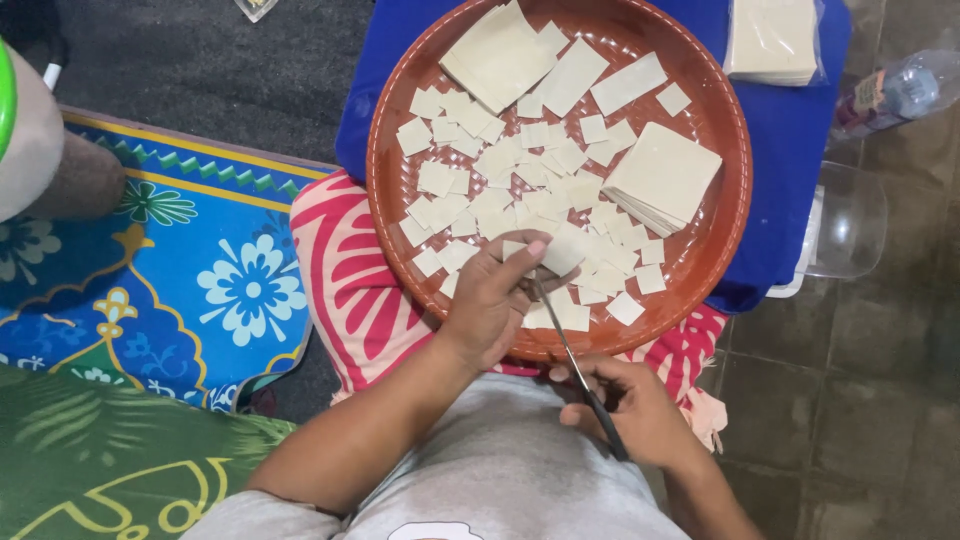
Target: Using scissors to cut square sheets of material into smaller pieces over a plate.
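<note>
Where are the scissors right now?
In the head view, the scissors sit low and centre-right, handles in the right hand, blades reaching over the near rim of the round brown tray, beside the left hand.

The left hand [492,300] hides the dough strip it pinches. The scissors [580,370] handles vanish inside the right hand [630,410]. The plastic bottle [890,95] and the wrapper stack [772,40] run off the frame.

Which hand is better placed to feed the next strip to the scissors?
Probably left: the left hand already pinches a dough strip over the round tray, while the right hand grips the scissors.
</note>
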